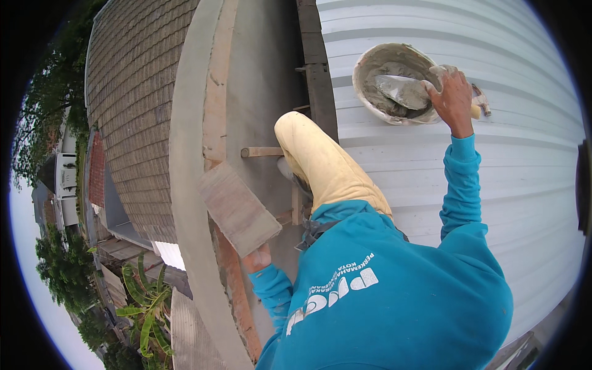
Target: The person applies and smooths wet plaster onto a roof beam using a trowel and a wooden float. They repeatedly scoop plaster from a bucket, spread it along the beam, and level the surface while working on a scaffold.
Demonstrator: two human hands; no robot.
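Note:
My left hand [257,258] shows mostly hidden under a rectangular plastering float [240,209], its flat, mortar-stained face turned up. The hand grips the float from below, beside the edge of a grey rendered wall [191,154]. To the upper right, my right hand [453,102] reaches over the rim of a round bucket [361,77]. Its fingers are bent around a mortar-caked trowel [404,92], whose blade lies over wet grey mortar [394,68] in the bucket. The trowel's handle is mostly covered by the hand.
White corrugated roofing [382,154] lies under the bucket. A small tool with a yellowish handle [475,111] shows beyond my right hand. A wooden stick [262,152] juts by my leg. Left of the wall are a tiled roof [139,105] and a drop toward trees.

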